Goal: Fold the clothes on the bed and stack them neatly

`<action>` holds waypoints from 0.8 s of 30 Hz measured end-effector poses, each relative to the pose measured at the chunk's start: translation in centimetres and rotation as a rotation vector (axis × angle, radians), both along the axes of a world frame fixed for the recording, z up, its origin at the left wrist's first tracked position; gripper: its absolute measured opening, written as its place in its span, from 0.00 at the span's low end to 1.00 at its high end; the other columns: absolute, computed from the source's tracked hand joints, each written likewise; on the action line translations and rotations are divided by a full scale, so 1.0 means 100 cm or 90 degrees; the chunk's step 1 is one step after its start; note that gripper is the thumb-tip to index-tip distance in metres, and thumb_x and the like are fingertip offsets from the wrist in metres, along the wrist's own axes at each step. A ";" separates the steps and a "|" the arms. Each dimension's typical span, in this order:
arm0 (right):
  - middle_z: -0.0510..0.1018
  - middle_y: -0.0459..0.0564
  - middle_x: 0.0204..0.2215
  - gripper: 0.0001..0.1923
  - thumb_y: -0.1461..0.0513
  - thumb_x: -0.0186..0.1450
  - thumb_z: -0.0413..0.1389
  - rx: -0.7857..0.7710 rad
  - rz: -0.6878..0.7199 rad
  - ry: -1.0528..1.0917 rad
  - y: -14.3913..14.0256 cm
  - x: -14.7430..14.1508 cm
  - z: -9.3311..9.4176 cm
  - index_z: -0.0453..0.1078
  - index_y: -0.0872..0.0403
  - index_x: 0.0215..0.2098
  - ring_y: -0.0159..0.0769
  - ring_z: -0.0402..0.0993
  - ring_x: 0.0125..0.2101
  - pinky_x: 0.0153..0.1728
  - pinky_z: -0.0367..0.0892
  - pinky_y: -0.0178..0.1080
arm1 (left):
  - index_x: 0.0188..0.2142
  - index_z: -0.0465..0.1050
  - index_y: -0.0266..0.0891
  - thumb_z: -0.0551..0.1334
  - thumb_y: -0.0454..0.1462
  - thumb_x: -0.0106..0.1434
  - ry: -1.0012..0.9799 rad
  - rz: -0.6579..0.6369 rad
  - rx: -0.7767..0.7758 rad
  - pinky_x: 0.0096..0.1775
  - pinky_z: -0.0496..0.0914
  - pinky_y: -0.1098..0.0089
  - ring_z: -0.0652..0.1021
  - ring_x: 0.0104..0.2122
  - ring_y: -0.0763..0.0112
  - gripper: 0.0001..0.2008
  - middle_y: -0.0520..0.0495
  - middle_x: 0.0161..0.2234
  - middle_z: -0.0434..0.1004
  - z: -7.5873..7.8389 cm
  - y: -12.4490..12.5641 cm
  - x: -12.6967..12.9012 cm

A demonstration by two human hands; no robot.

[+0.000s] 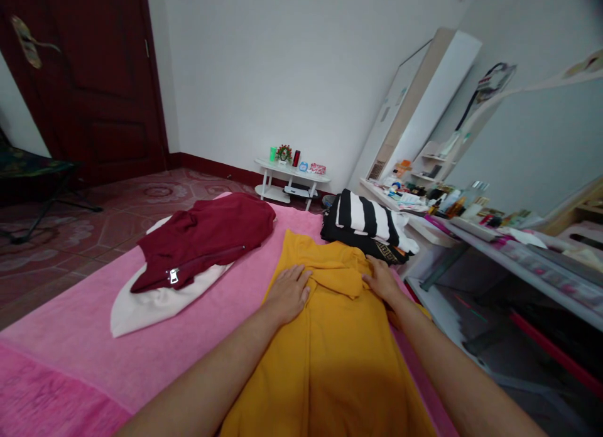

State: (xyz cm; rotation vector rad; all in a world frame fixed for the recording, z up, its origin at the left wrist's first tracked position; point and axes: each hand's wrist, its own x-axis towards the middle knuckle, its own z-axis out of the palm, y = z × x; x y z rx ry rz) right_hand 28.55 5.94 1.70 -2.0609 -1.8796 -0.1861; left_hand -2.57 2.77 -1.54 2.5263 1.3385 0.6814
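Both hands flat on a mustard-yellow cotton garment.

Left hand open, palm down; right hand open, fingers spread; garment along right edge of pink towelling bedcover, below striped black-and-white folded top. No readable writing.

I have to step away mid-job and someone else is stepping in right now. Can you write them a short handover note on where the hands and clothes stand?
Left hand: flat, palm down on the yellow garment, holding nothing.
Right hand: pressing the same garment near its collar, fingers open.
The yellow garment lies spread lengthwise on the pink blanket, with a fold bunched between the hands.
Done: a striped black-and-white pile sits folded at the far right.
Left: the yellow garment, plus the maroon zip top lying loose on a cream garment.
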 end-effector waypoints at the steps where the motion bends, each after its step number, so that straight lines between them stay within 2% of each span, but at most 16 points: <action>1: 0.71 0.56 0.48 0.19 0.63 0.55 0.57 -0.001 -0.007 -0.001 0.001 -0.002 -0.003 0.70 0.54 0.46 0.42 0.67 0.48 0.45 0.60 0.38 | 0.62 0.57 0.39 0.46 0.43 0.68 -0.001 -0.001 0.000 0.61 0.51 0.57 0.58 0.62 0.60 0.25 0.42 0.64 0.54 0.000 0.001 0.000; 4: 0.75 0.52 0.39 0.05 0.63 0.56 0.54 -0.003 -0.013 -0.001 0.001 -0.007 0.001 0.71 0.54 0.31 0.38 0.70 0.39 0.38 0.60 0.36 | 0.62 0.57 0.41 0.46 0.43 0.68 -0.002 -0.002 -0.007 0.61 0.51 0.57 0.58 0.62 0.60 0.25 0.43 0.64 0.54 0.000 0.001 -0.001; 6: 0.75 0.50 0.32 0.06 0.61 0.59 0.51 0.035 -0.035 0.013 -0.003 -0.006 0.012 0.69 0.53 0.29 0.37 0.70 0.34 0.34 0.59 0.35 | 0.62 0.57 0.41 0.46 0.43 0.67 -0.002 -0.002 -0.011 0.61 0.51 0.57 0.58 0.62 0.60 0.25 0.43 0.64 0.54 0.000 0.001 -0.001; 9: 0.74 0.48 0.26 0.09 0.58 0.61 0.47 0.182 -0.093 0.081 -0.014 0.001 0.043 0.67 0.53 0.33 0.37 0.68 0.28 0.30 0.58 0.36 | 0.62 0.57 0.40 0.46 0.43 0.67 -0.002 0.000 -0.010 0.61 0.50 0.58 0.58 0.62 0.60 0.25 0.42 0.64 0.54 0.002 0.000 -0.001; 12: 0.73 0.48 0.26 0.11 0.56 0.60 0.49 0.335 -0.118 0.157 -0.036 0.008 0.084 0.67 0.54 0.34 0.36 0.68 0.26 0.28 0.58 0.36 | 0.62 0.57 0.39 0.46 0.43 0.67 0.002 0.005 -0.006 0.61 0.51 0.58 0.58 0.62 0.60 0.25 0.42 0.64 0.54 0.001 0.000 -0.001; 15: 0.73 0.48 0.25 0.14 0.52 0.57 0.53 0.362 -0.100 0.203 -0.073 -0.004 0.118 0.67 0.54 0.32 0.36 0.68 0.25 0.27 0.60 0.36 | 0.62 0.57 0.40 0.45 0.44 0.68 0.006 0.007 -0.009 0.61 0.51 0.57 0.57 0.62 0.59 0.25 0.43 0.64 0.53 0.000 0.000 0.000; 17: 0.73 0.47 0.25 0.13 0.52 0.57 0.53 0.274 -0.021 0.222 -0.107 -0.028 0.130 0.67 0.53 0.30 0.35 0.67 0.24 0.26 0.60 0.35 | 0.62 0.57 0.41 0.45 0.44 0.68 0.006 0.006 -0.009 0.61 0.51 0.57 0.57 0.62 0.60 0.25 0.44 0.64 0.53 0.000 0.000 0.000; 19: 0.71 0.44 0.22 0.09 0.55 0.59 0.52 0.088 0.125 0.211 -0.143 -0.060 0.130 0.66 0.52 0.29 0.33 0.67 0.24 0.27 0.60 0.33 | 0.62 0.57 0.41 0.45 0.44 0.68 0.006 0.007 -0.005 0.61 0.51 0.57 0.58 0.62 0.60 0.25 0.44 0.64 0.54 0.000 -0.001 0.000; 22: 0.71 0.41 0.20 0.04 0.60 0.56 0.57 -0.285 0.302 0.202 -0.184 -0.099 0.115 0.69 0.52 0.27 0.28 0.65 0.22 0.24 0.56 0.30 | 0.61 0.57 0.41 0.45 0.44 0.68 0.009 0.011 -0.003 0.61 0.51 0.57 0.58 0.62 0.60 0.25 0.44 0.64 0.54 0.001 -0.001 0.000; 24: 0.72 0.41 0.21 0.06 0.61 0.53 0.60 -0.428 0.331 0.232 -0.191 -0.108 0.100 0.71 0.53 0.29 0.27 0.65 0.22 0.22 0.54 0.29 | 0.62 0.57 0.41 0.45 0.43 0.68 0.012 0.014 -0.004 0.61 0.51 0.57 0.58 0.62 0.61 0.25 0.45 0.64 0.53 0.001 -0.001 0.000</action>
